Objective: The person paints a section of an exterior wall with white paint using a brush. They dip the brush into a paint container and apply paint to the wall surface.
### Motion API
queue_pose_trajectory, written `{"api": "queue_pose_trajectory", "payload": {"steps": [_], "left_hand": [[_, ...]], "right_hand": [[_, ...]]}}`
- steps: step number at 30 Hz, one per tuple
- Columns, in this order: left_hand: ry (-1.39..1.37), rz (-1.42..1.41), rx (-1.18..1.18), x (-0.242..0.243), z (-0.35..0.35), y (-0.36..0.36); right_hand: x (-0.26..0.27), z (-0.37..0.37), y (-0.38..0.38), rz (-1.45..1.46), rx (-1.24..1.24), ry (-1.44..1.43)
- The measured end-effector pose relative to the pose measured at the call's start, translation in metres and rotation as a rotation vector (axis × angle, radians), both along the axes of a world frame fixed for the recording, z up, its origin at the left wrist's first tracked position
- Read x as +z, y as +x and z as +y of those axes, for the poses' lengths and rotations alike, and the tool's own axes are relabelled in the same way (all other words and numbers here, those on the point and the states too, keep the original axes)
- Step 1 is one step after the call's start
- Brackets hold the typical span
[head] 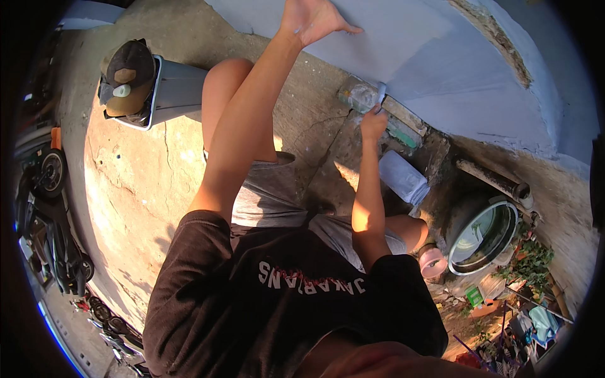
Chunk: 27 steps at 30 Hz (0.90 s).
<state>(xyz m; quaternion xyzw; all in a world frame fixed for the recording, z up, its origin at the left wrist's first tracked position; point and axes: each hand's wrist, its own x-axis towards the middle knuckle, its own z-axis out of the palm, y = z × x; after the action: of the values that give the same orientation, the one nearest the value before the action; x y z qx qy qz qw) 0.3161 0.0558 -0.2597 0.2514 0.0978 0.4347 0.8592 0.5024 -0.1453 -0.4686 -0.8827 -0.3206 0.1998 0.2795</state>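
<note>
My left hand (pixel 312 21) rests against the pale grey-blue wall (pixel 425 42) at the top of the view, its thumb spread to the right; its other fingers are partly cut off by the frame. Lower down, my right hand (pixel 373 125) grips a small flat hand tool (pixel 381 90), whether brush or scraper I cannot tell. The tool's pale end is at the foot of the wall, beside a white-smeared block (pixel 361 97). A light-coloured bar (pixel 404 115) and a green strip (pixel 401 135) lie just right of that hand.
A pale plastic-looking bag (pixel 404 176) lies near my right forearm. Farther right are a pipe (pixel 494 179), a large round tub (pixel 453 245) and a pink pail (pixel 432 264). A grey bin (pixel 179 92) with a cap (pixel 130 71) on top stands left. Motorcycles (pixel 56 227) are parked beyond.
</note>
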Motion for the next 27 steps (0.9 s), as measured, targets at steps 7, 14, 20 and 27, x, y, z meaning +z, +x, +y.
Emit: {"api": "queue_pose_trajectory", "payload": {"steps": [7,14,20,27], "left_hand": [[-0.06,-0.024,-0.012,-0.011,0.005,-0.005],[-0.101,-0.035,0.003,-0.005,0.003,0.002],[0.255,-0.548,-0.365,-0.068,0.037,-0.024],[-0.228,0.018,0.095,0.007,-0.003,0.008]], "right_hand": [[0.007,-0.043,-0.021,0.105,-0.048,0.196],[-0.023,-0.036,-0.013,0.043,-0.006,0.054],[-0.03,-0.002,-0.016,0.062,-0.009,-0.026],[-0.015,0.001,0.007,0.044,-0.055,0.102]]}}
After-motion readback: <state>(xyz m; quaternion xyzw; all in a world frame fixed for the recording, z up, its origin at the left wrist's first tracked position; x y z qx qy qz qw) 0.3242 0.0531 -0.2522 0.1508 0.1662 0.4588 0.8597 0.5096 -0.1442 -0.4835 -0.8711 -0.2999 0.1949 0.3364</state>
